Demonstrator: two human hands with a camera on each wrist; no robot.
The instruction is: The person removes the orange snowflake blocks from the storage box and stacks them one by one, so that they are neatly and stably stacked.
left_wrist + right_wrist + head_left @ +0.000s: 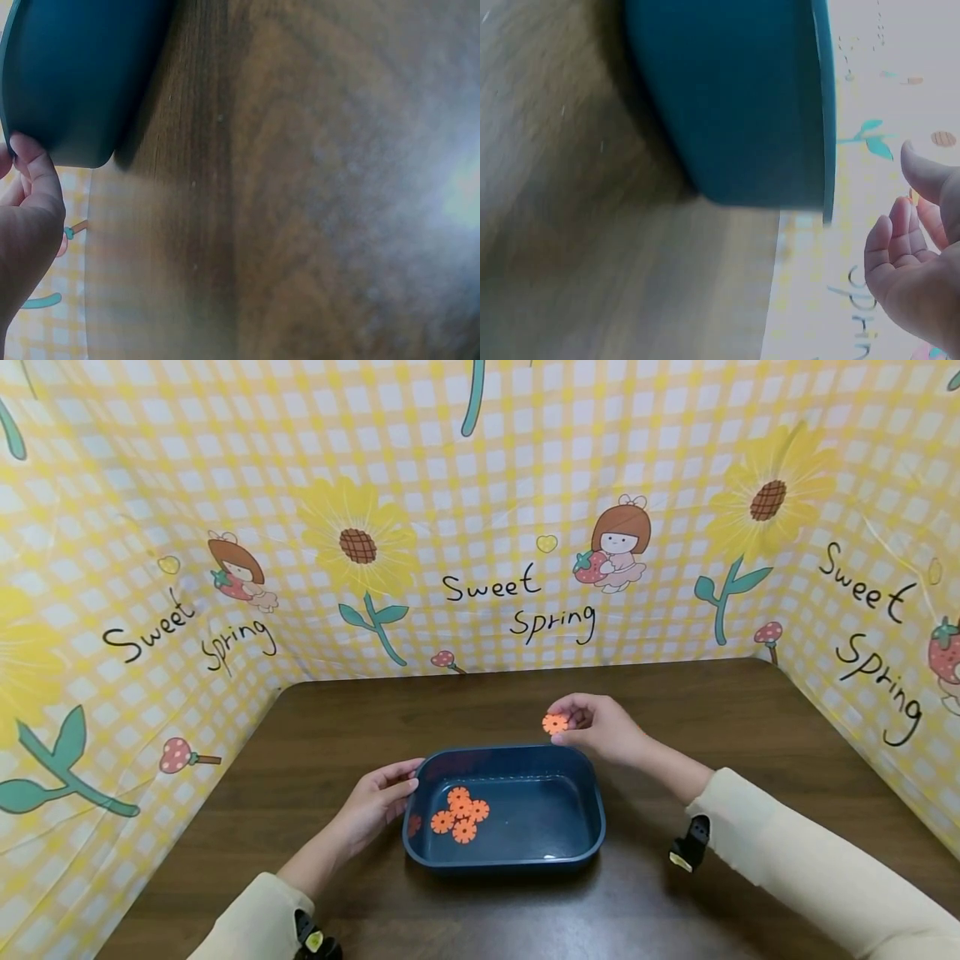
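Orange disc [551, 727] is pinched in right hand [597, 727]; left of that pinch, blue tub [532, 822] holds similar discs [465, 807], its rim [504, 864] gripped by left hand [375, 802].

The head view is bright and sharp. In the left wrist view, white glare hazes the dark brown wooden tabletop [300, 195], well apart from the left hand's fingers [41, 176]. In the right wrist view the tabletop blurs, and behind the right hand's fingers [898, 225] the yellow-and-white checked fabric backdrop [844, 244] washes out.
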